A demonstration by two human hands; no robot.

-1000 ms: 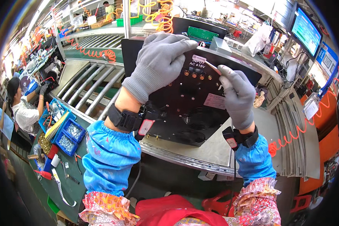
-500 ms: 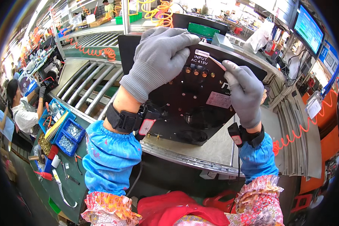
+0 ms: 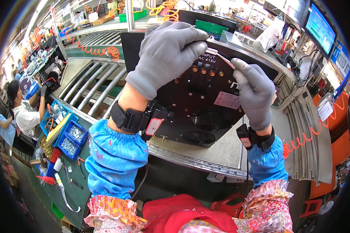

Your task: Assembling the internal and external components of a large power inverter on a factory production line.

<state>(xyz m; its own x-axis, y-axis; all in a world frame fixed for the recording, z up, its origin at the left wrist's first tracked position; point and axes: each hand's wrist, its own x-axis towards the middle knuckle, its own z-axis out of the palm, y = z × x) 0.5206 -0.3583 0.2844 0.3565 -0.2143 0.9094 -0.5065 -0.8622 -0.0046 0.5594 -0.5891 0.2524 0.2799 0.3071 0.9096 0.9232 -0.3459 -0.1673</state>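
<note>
A black metal case (image 3: 190, 97) with a fan grille and brass studs stands tilted in front of me. Near its top edge is a small white label (image 3: 212, 51). My left hand (image 3: 165, 54), in a grey glove, is closed at that edge, thumb tip by the label's left end; what its fingers pinch is hidden. My right hand (image 3: 256, 91), also gloved, pinches a thin white pointed strip (image 3: 225, 61), whose tip reaches the label's right end. A larger pale sticker (image 3: 227, 100) sits lower on the panel.
Metal rollers (image 3: 93, 91) run at the left. On the green bench (image 3: 76, 194) are blue bins (image 3: 74, 134) of small hardware and hand tools. A co-worker (image 3: 25, 112) works at far left. A monitor (image 3: 319, 29) and an orange coiled hose (image 3: 311, 134) are at right.
My left hand has moved slightly right and up, its thumb now closer to the label. My right hand has risen a little with the white strip. The case appears slightly shifted in view.
</note>
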